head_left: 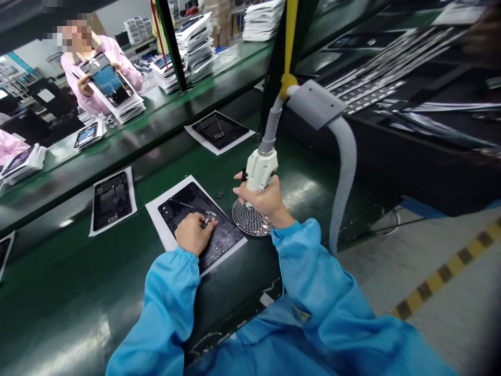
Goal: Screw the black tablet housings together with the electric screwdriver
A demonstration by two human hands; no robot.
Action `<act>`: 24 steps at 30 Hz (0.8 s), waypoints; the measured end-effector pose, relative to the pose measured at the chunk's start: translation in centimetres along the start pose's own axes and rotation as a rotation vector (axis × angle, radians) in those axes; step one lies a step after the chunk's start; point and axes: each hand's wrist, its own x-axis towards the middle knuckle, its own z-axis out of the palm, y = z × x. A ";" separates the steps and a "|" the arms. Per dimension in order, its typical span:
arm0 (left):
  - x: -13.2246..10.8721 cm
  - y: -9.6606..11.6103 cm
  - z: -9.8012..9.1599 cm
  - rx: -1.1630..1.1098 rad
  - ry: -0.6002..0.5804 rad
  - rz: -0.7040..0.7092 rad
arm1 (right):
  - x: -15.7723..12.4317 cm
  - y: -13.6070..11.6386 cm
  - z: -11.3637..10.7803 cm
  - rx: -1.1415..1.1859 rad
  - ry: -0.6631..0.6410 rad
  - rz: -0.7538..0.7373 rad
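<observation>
shell: a dark tablet shell (183,203) lies open-side up on a white sheet (156,219), at the near edge of the green worktop (78,292), straight in front of the person.
board: a small board (210,216) sits on the shell near its right side.
left hand: the left hand (191,235) rests on the shell, curled, its fingertips pinched on the board.
right hand: the right hand (266,201) is clamped round a white driver (260,167), held upright just right of the shell.
driver tip: hidden behind the hand; it seems to point down at a round perforated tray (248,222) that touches the sheet's right edge.
step: seemingly fetching a screw from the tray while the board is pinned in place.
next move: it calls for a short carry left to the board, driver upright, tip square on the hole, and the left fingers clear of the bit but firm on the board.
hose: a grey hose (344,172) and a yellow cord (290,36) run up from the driver.
neighbours: two more shells (112,200) (219,129) lie on their own sheets farther along the worktop, well apart.
across: a person in a pink sleeve (129,73) holds a tablet (111,83) beside stacks (195,47).
</observation>
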 end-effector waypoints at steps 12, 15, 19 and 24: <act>2.5 -1.7 0.2 -0.391 0.064 0.040 | 0.1 -0.2 0.1 -0.039 -0.021 -0.010; 2.6 -2.4 0.2 -0.534 0.095 0.045 | 0.1 -0.2 0.1 -0.041 -0.043 -0.008; 0.7 -2.8 0.0 -0.671 0.005 0.004 | 0.2 -0.2 0.1 -0.051 -0.096 -0.008; -3.9 -2.6 0.2 -0.669 -0.124 -0.039 | 0.3 -0.1 0.1 -0.080 -0.113 -0.022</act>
